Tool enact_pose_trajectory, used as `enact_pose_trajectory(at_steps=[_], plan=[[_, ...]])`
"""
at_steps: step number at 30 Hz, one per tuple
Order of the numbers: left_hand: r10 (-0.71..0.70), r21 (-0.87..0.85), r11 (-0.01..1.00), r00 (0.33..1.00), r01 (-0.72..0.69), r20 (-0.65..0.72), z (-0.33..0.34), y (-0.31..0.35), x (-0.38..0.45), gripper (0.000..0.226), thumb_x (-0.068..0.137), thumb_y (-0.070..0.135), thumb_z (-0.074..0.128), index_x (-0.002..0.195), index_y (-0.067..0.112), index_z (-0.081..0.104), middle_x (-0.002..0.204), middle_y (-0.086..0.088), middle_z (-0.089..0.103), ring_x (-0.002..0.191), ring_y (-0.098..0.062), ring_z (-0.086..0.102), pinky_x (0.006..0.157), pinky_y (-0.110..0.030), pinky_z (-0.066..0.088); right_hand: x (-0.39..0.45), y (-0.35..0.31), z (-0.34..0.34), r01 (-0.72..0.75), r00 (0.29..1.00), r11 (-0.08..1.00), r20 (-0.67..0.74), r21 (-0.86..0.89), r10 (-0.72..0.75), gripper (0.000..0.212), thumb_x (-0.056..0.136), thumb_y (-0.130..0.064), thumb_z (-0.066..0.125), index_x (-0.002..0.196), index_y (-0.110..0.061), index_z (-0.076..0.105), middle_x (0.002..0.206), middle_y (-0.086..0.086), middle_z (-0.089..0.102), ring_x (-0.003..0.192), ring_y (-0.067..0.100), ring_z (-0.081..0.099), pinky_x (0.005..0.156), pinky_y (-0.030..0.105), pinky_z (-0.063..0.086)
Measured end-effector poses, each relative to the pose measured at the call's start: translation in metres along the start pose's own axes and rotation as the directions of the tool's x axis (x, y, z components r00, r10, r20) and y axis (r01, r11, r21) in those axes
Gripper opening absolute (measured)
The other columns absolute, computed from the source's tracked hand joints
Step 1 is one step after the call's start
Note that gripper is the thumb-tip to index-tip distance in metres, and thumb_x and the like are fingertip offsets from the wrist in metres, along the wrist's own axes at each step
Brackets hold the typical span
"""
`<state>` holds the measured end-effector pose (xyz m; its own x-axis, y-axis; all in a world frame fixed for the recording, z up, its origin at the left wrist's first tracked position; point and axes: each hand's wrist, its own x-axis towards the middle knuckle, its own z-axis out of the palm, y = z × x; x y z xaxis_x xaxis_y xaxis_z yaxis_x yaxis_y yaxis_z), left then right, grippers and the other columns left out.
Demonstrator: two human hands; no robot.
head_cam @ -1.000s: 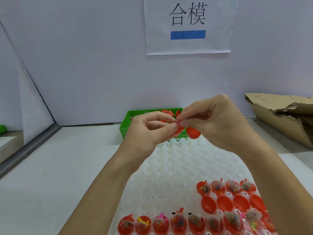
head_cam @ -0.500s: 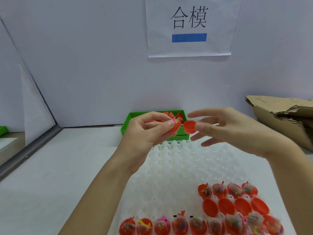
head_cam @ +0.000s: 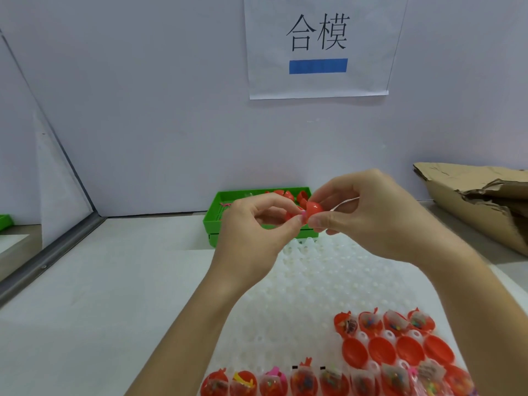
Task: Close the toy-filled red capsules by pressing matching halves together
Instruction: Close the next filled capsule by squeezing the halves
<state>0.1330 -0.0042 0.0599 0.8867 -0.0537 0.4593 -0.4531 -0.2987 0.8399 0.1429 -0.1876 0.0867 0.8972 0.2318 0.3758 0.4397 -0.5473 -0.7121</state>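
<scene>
My left hand [head_cam: 257, 224] and my right hand [head_cam: 368, 215] meet above the far end of the white dimpled tray [head_cam: 300, 281]. Between thumb and fingers my right hand pinches a red capsule half [head_cam: 313, 208]. The left fingertips pinch the other half, mostly hidden, with a bit of pink toy [head_cam: 303, 214] showing at the seam. The two halves touch. Near the tray's front edge sit several open red halves with bagged toys [head_cam: 304, 382], and a row of empty red halves [head_cam: 383, 350] lies at the right.
A green bin [head_cam: 213, 224] holding several red capsules stands behind the tray against the wall. A torn cardboard box [head_cam: 480, 201] lies at the right. A metal rail [head_cam: 48, 250] runs along the table's left side. A paper sign [head_cam: 318, 44] hangs on the wall.
One second ago both hands pinched the capsule together. Then my right hand opened and drew back with a half at its fingertips. Now it has curled and brought the half against the left one.
</scene>
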Motion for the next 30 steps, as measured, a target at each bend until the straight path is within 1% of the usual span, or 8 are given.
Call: enact_pose_trajectory(at_steps=[5,7,11,16,20,23,26,30], plan=[[0.067,0.022,0.997,0.998,-0.067,-0.001,0.0014,0.0027,-0.0008,0.017,0.085,0.011,0.075,0.083,0.028,0.075,0.083,0.009,0.074,0.084,-0.005,0.070,0.073,-0.012,0.054,0.0009,-0.0001,0.0026,0.039,0.999,0.998,-0.033,0.039,-0.038,0.017,0.074,-0.027,0.084,0.089,-0.030,0.076,0.077,-0.016,0.076,0.071,0.002,0.073,0.069,0.019,0.060],[0.074,-0.004,0.997,0.997,-0.073,0.030,-0.0006,0.0036,-0.0012,0.017,0.086,0.011,0.075,0.093,0.027,0.075,0.087,0.010,0.075,0.089,-0.004,0.070,0.079,-0.014,0.056,0.0008,0.0011,0.0007,0.050,0.998,0.997,-0.046,0.051,-0.047,0.015,0.075,-0.026,0.084,0.087,-0.031,0.076,0.077,-0.016,0.076,0.071,0.002,0.073,0.069,0.019,0.060],[0.071,-0.056,0.996,0.997,-0.071,-0.011,-0.0016,0.0023,-0.0008,0.039,0.082,0.008,0.078,0.115,0.025,0.066,0.090,0.002,0.073,0.091,-0.008,0.071,0.084,-0.018,0.056,0.0007,0.0026,-0.0001,0.051,0.997,0.993,-0.060,0.105,-0.045,0.019,0.074,-0.024,0.085,0.084,-0.036,0.074,0.079,-0.017,0.076,0.072,0.001,0.073,0.068,0.018,0.058],[0.030,-0.155,0.987,0.999,-0.034,-0.029,-0.0036,0.0016,0.0017,0.026,0.080,0.008,0.079,0.103,0.020,0.073,0.086,0.006,0.075,0.084,-0.008,0.071,0.078,-0.019,0.055,-0.0008,-0.0018,0.0001,0.063,0.998,0.979,-0.041,0.192,-0.056,0.029,0.063,-0.041,0.076,0.091,-0.036,0.075,0.085,-0.016,0.077,0.080,0.003,0.074,0.078,0.025,0.059],[0.013,-0.248,0.969,0.999,-0.003,0.040,-0.0055,-0.0004,0.0018,0.023,0.083,0.007,0.077,0.104,0.015,0.072,0.097,-0.001,0.076,0.093,-0.019,0.072,0.084,-0.033,0.059,-0.0015,-0.0015,0.0000,0.084,0.996,0.966,-0.032,0.244,-0.078,0.026,0.077,-0.017,0.081,0.096,-0.032,0.075,0.086,-0.014,0.078,0.083,0.005,0.074,0.084,0.024,0.060],[0.049,-0.273,0.962,0.997,-0.029,0.065,-0.0055,0.0013,0.0015,0.031,0.075,0.012,0.080,0.104,0.016,0.071,0.096,0.002,0.076,0.091,-0.013,0.072,0.080,-0.024,0.057,-0.0019,-0.0018,-0.0005,0.095,0.995,0.966,-0.050,0.240,-0.086,0.030,0.079,-0.011,0.080,0.092,-0.037,0.073,0.085,-0.015,0.077,0.082,0.004,0.074,0.086,0.022,0.058],[0.070,-0.231,0.971,0.997,-0.062,0.024,-0.0037,0.0005,0.0020,0.026,0.077,0.011,0.080,0.099,0.022,0.072,0.090,0.008,0.076,0.087,-0.006,0.070,0.080,-0.019,0.054,-0.0019,-0.0027,0.0005,0.108,0.994,0.966,-0.052,0.237,-0.099,0.029,0.079,-0.011,0.080,0.094,-0.035,0.075,0.087,-0.012,0.078,0.083,0.007,0.075,0.084,0.027,0.060],[0.049,-0.236,0.971,0.999,-0.045,0.010,-0.0048,-0.0016,0.0026,0.025,0.081,0.009,0.078,0.100,0.026,0.073,0.092,0.008,0.075,0.084,-0.010,0.072,0.077,-0.020,0.056,-0.0012,-0.0027,0.0018,0.125,0.992,0.962,-0.040,0.243,-0.119,0.032,0.079,-0.005,0.080,0.098,-0.031,0.077,0.088,-0.011,0.078,0.085,0.009,0.075,0.085,0.030,0.060]])
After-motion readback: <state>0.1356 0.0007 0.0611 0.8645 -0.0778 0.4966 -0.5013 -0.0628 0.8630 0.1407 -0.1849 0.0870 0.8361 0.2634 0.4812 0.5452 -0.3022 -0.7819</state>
